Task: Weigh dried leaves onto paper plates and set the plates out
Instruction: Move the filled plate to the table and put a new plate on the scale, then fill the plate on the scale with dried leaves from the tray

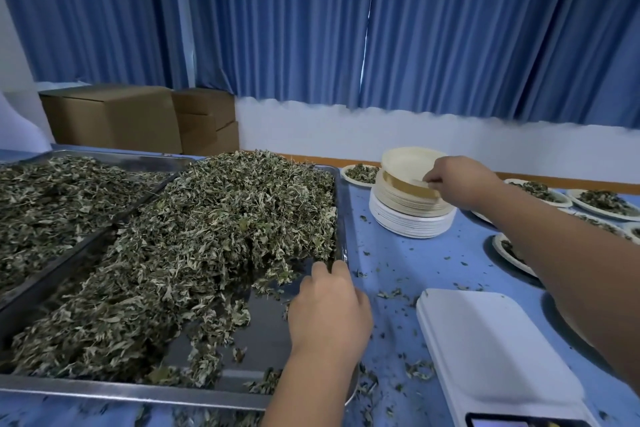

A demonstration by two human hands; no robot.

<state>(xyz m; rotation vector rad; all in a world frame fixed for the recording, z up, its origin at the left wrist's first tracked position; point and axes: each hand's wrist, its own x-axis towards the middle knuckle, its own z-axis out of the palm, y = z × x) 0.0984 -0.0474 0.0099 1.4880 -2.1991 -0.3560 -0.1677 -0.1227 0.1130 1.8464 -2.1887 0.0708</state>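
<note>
2 trays; 1 scale; right hand pinches top plate; left hand: grip unclear.

Blue surface: two leaf-heaped steel trays left, plate stack far centre, white scale near right, filled plates far right, crumbs scattered.

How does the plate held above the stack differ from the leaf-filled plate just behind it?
The lifted plate is empty; the far plate holds leaves. The lifted plate is tilted, pinched by the right hand; the far plate lies flat on the table. Both are round, pale paper plates.
</note>
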